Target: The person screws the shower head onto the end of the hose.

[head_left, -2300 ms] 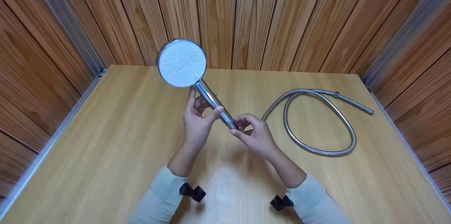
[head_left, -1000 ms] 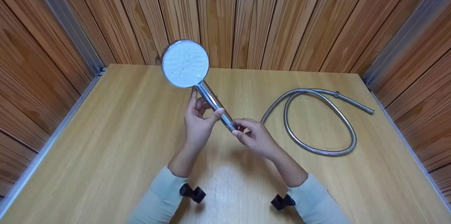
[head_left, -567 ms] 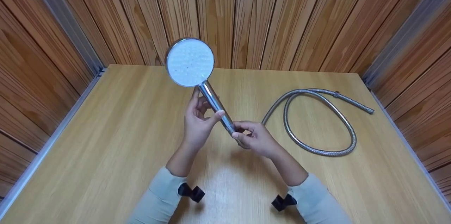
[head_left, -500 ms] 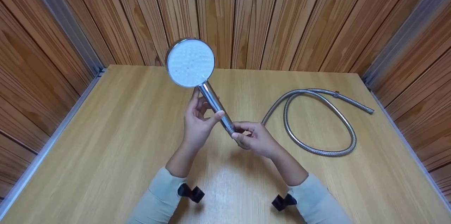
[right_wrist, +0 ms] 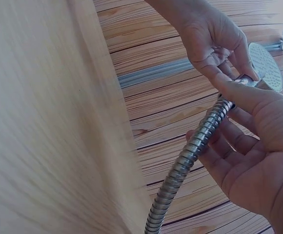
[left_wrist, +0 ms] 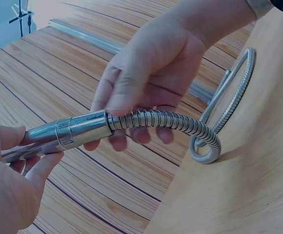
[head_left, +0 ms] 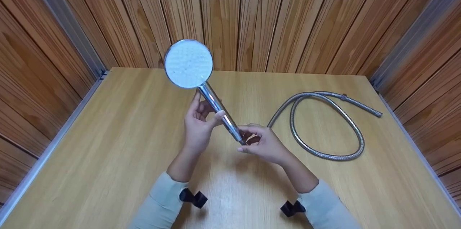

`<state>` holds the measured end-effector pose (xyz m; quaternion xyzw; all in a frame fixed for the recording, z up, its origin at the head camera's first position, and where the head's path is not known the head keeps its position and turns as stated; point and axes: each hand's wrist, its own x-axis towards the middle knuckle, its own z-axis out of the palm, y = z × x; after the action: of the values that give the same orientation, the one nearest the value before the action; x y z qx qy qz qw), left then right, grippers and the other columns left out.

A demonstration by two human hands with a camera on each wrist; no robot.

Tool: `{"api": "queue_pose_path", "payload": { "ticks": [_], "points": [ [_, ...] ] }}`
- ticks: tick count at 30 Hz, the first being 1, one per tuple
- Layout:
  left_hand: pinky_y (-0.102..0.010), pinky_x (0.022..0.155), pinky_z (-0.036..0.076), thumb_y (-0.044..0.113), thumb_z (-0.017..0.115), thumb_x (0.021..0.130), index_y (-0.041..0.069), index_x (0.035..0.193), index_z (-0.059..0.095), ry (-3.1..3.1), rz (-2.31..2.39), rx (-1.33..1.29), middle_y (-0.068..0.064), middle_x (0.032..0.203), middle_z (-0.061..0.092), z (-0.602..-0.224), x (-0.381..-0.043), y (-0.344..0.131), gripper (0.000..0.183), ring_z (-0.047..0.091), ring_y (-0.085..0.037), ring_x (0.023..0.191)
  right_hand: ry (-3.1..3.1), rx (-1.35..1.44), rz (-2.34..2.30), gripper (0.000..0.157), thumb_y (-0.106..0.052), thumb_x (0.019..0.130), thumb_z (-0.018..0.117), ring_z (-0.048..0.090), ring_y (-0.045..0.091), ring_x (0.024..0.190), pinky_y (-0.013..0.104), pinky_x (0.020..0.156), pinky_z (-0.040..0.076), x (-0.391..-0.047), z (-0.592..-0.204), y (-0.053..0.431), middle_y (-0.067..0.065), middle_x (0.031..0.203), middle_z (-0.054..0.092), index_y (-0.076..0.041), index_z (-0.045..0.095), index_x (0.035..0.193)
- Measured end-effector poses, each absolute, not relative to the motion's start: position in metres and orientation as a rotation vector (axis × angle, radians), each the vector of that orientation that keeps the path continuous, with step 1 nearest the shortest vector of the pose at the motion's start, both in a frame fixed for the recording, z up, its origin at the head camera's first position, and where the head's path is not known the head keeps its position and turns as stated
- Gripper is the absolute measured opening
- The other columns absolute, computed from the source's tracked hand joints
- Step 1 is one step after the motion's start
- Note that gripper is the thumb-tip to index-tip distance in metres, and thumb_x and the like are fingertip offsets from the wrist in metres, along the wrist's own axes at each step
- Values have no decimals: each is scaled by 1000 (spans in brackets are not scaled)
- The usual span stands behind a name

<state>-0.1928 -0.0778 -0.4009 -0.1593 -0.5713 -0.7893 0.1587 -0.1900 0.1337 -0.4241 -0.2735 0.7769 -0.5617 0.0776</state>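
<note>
A chrome hand shower (head_left: 189, 64) with a round white spray face tilts up to the left above the table. My left hand (head_left: 197, 130) grips its handle (head_left: 213, 98), thumb in front and fingers behind. In the left wrist view, the metal shower hose (left_wrist: 156, 118) meets the handle's lower end at a smooth chrome sleeve (left_wrist: 90, 127). My right hand (head_left: 268, 146) is loosely around this joint. Its thumb stands off the sleeve and looks blurred, while its fingers lie behind the joint. The right wrist view shows the ribbed hose (right_wrist: 188, 153) running down past the relaxed fingers.
The hose's remaining length lies in a loop on the wooden table (head_left: 108, 142), to the right. A small collar (head_left: 344, 97) sits near its free end. Wood-panelled walls (head_left: 223, 16) close off the back and both sides.
The shower face first drifted right, then swung back left in the last half second. My right thumb has come off the joint that it pinched before. My left hand keeps its grip.
</note>
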Motion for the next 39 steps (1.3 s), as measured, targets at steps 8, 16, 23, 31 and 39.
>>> {"api": "queue_pose_path", "payload": {
  "ticks": [8,16,23,31,39],
  "points": [
    [-45,77,58,-5,70,86,8,153,30,-1630,-2274,-408,-18,114,64,-396,-192,-84,79,62,-30,104,2349,-841,-1612,43,2,79,78,64,27,96,37,83,57,-190,-434,143,9,109,65,-8,69,121],
    [-44,75,59,-9,67,86,7,154,26,-1526,-2367,-320,-17,113,64,-394,-196,-88,81,64,-27,100,2273,-795,-1624,46,4,79,77,60,28,109,46,96,50,-200,-446,155,6,120,64,-10,69,122],
    [-42,73,59,-10,65,86,12,155,25,-1473,-2421,-234,-14,108,62,-395,-196,-91,83,64,-23,93,2211,-851,-1660,42,5,79,77,59,29,110,54,99,45,-206,-454,161,6,117,66,-7,70,118],
    [-37,69,60,-11,65,87,13,155,27,-1385,-2495,-75,-13,107,63,-397,-201,-95,82,65,-21,88,2260,-811,-1610,31,1,80,77,61,24,99,42,90,49,-208,-456,164,4,105,69,-10,74,110],
    [-38,70,60,-10,61,90,14,155,26,-1336,-2554,-6,-13,109,63,-403,-207,-102,78,68,-22,88,2261,-739,-1583,24,5,80,75,60,24,92,44,88,46,-202,-444,161,6,97,71,-2,75,103]
  ]
}}
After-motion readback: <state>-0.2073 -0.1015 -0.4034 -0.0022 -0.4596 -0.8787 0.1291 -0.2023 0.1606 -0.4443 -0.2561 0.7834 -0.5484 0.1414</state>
